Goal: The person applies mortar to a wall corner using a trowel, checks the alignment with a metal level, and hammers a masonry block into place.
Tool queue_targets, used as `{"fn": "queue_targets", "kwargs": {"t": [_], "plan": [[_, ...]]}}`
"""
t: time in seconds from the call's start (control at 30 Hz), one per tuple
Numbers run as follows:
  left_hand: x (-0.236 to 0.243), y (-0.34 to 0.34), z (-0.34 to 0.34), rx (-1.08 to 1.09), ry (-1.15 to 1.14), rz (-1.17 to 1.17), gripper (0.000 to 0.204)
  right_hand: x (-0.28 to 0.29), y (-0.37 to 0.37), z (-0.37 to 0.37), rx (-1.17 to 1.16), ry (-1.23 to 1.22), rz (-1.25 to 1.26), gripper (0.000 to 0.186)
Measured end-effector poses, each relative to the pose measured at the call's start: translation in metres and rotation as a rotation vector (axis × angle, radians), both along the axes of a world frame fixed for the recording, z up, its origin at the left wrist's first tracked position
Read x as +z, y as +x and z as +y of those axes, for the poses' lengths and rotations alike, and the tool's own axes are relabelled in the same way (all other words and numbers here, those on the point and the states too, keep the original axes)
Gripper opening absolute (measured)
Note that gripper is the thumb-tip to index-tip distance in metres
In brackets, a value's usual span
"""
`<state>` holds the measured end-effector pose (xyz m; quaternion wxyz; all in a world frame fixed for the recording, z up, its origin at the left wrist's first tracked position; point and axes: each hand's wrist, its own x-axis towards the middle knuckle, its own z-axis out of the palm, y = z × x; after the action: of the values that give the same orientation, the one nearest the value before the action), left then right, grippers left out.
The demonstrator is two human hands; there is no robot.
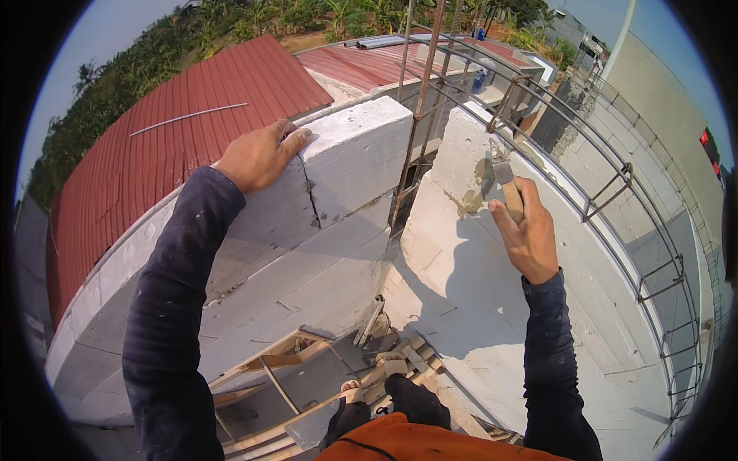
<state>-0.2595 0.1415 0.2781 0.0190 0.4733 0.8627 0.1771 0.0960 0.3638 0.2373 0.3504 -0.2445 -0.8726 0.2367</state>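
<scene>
My left hand (261,157) lies on top of a pale block wall, its fingers stretched over the edge beside a white block (357,146). A dark vertical joint (311,192) runs down just below the fingertips. On the right, my right hand (529,234) grips a wooden-handled hand tool (513,198) with a grey metal head and a flat blade. Its exact kind is unclear. The blade is against or close to the face of the right-hand wall (453,253), beside a wet-looking grey mortar smear (467,203).
Upright rusty steel bars (421,107) rise in the gap between the walls. A rebar cage (592,207) curves along the right wall's outer side. Wooden planks and framing (269,392) lie below, where my feet (351,390) stand. A red metal roof (184,115) slopes beyond the left wall.
</scene>
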Motion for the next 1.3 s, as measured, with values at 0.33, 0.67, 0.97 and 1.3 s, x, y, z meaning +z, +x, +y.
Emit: {"fn": "queue_targets", "kwargs": {"t": [0.33,0.67,0.97,1.3], "plan": [[-0.002,-0.003,-0.020,0.097,-0.024,0.046,0.078,-0.194,-0.138,-0.069,0.536,-0.986,0.292,0.041],[-0.005,-0.001,-0.010,0.172,-0.069,0.015,0.086,-0.211,-0.228,-0.087,0.491,-0.542,0.523,0.057],[-0.007,-0.006,-0.006,0.110,-0.026,0.037,0.082,-0.236,-0.219,-0.056,0.349,-0.782,0.456,0.068],[-0.007,-0.004,-0.013,0.107,-0.007,0.038,0.082,-0.215,-0.175,-0.148,0.540,-0.818,0.661,0.049]]}}
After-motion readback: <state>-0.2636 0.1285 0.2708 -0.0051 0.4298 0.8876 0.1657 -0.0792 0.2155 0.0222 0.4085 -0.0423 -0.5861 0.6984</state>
